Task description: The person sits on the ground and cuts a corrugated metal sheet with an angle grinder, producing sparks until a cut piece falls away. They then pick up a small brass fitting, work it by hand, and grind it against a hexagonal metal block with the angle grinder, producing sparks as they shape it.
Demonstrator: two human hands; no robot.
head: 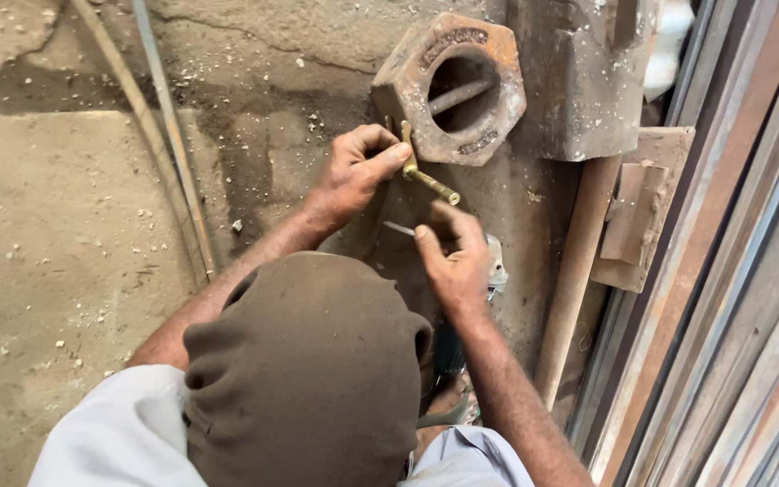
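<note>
Brass fitting (pixel 426 176) sits pinched in my left hand (pixel 353 171), fingers clamped on it, beside the rusty octagonal weight (pixel 448 86); my right hand (pixel 453 261) grips a grinder (pixel 495 266).

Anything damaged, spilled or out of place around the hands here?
Pale chips and grit litter the concrete floor, and the rusty octagonal iron block lies tilted. The small brass threaded fitting looks intact.

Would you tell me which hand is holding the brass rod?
The left hand, pinching the brass rod beside the rusty block; the right hand is below it.
</note>
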